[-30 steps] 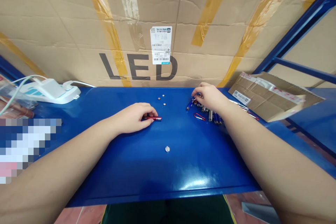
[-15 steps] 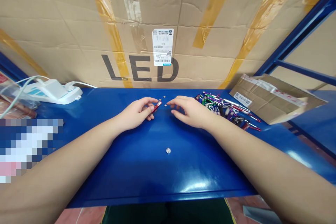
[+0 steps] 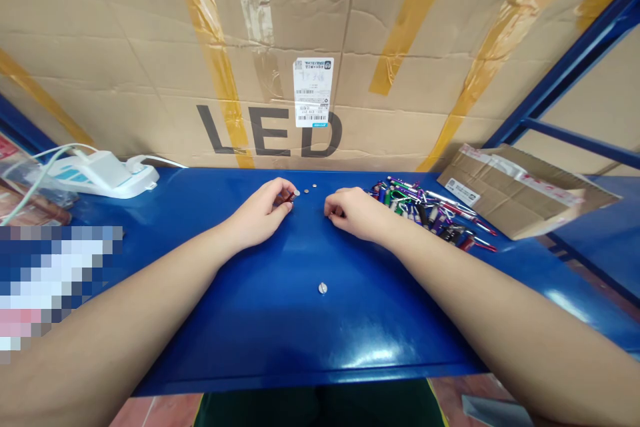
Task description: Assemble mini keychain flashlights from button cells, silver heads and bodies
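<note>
My left hand (image 3: 265, 215) is closed around a small red tube (image 3: 291, 199); the fingers hide most of it. Opposite it, just above the blue table, my right hand (image 3: 353, 212) has its thumb and fingertips pinched together. A small round metal disc seems to be between them, but the fingers cover it. Between the hands, a little farther back, lie two more tiny metal discs, a nearer one (image 3: 307, 191) and a farther one (image 3: 315, 185). A larger silver round piece (image 3: 323, 288) with a dark line across it lies nearer me on the table.
Beyond my right hand is a pile of coloured metal tubes with clips (image 3: 425, 207). An open cardboard box (image 3: 505, 190) stands to its right. At the left is a white power strip (image 3: 105, 175) with cables. A large carton (image 3: 270, 33) marked LED rises behind the blue table (image 3: 280, 327).
My right fingers have closed, and the small disc in front of them is gone from the table. My left hand has turned, so the red tube shows less.
</note>
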Demonstrator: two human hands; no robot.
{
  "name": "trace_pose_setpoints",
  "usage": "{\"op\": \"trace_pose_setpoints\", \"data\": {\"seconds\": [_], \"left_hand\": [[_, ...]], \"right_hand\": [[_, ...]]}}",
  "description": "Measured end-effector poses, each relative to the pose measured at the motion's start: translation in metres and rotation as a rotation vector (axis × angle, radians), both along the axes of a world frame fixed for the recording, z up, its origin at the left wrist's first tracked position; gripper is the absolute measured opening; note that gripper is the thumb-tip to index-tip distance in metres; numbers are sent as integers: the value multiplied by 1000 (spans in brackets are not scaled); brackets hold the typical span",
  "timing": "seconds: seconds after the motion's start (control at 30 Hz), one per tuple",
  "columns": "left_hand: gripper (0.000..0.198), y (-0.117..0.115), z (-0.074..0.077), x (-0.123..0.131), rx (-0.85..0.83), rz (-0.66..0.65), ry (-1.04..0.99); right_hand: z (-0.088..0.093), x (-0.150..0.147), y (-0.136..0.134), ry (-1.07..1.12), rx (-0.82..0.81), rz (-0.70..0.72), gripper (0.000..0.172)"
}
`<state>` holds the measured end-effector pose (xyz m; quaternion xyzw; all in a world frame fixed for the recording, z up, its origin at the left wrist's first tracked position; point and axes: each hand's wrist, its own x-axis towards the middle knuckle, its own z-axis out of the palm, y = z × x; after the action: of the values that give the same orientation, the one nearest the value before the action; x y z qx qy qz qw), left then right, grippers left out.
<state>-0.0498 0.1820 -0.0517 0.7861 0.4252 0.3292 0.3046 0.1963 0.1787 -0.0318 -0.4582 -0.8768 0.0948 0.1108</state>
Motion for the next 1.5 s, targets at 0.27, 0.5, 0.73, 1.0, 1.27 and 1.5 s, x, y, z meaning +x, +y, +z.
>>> {"op": "trace_pose_setpoints", "data": {"seconds": [0.27,0.5,0.73,1.0,1.27,1.5], "left_hand": [[15,-2,3,-3,53,-5,92],[13,-3,3,-4,72,-4,114],[10,-4,0,-6,103,-37,127],[6,-5,3,-5,145,-103,140],[12,-14,8,0,130,-178,169],[16,-16,9,2,179,-220,189]], "right_hand": [[13,8,16,65,-35,-106,24],[26,-6,64,-111,173,-62,36],[11,-41,69,-339,102,-49,33],[19,-25,14,-344,80,16,13],[1,-5,-24,438,118,81,12],[-8,-11,-24,489,218,214,16]]}}
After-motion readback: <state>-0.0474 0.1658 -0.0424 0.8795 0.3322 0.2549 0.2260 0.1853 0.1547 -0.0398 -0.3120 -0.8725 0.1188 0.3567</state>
